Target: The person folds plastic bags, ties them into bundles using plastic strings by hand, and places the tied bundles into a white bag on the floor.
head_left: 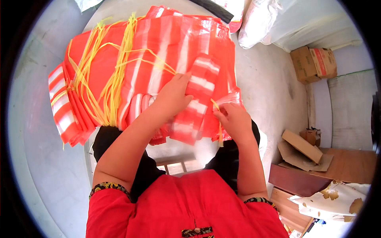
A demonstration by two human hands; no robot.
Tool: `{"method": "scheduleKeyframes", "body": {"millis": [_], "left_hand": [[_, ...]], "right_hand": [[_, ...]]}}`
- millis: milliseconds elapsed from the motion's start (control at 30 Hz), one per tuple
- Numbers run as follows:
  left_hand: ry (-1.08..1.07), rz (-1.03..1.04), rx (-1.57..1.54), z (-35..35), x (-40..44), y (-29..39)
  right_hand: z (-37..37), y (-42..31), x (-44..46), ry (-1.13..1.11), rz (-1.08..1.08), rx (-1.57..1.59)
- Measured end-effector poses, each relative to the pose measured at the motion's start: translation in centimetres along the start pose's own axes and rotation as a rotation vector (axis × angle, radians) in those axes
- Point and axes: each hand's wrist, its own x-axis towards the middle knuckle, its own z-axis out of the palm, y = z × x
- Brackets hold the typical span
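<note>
Red-and-white striped plastic bags [158, 43] lie in a broad stack in front of me. Across its left part hang long yellow ties [119, 79]. A narrow folded striped bundle [198, 91] lies between my hands. My left hand [176, 93] is at its left edge, fingers closed on a yellow tie that runs back to the others. At the right, my right hand [232, 119] pinches a short yellow strip [215, 104] beside the bundle. Another folded striped bundle [65, 103], tied in yellow, sits at the far left of the stack.
A cardboard box [313, 63] is at the upper right. Flattened cardboard [303, 152] lies on a brown wooden surface [349, 164] at the right, near a patterned cloth [333, 198]. White sacks [260, 22] stand beyond the stack.
</note>
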Motion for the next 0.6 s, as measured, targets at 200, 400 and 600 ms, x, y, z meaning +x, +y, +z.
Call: {"method": "scheduleKeyframes", "body": {"millis": [200,400,600], "left_hand": [[-0.017,-0.034,0.019,-0.2,-0.1,0.1],[-0.045,-0.065,0.04,-0.4,0.0,0.3],[-0.049,-0.085,0.05,-0.4,-0.1,0.5]], "right_hand": [[2.6,0.1,1.2,0.12,0.007,-0.015],[0.0,1.2,-0.6,-0.181,0.02,0.007],[-1.1,4.0,-1.0,-0.206,0.016,0.7]]}}
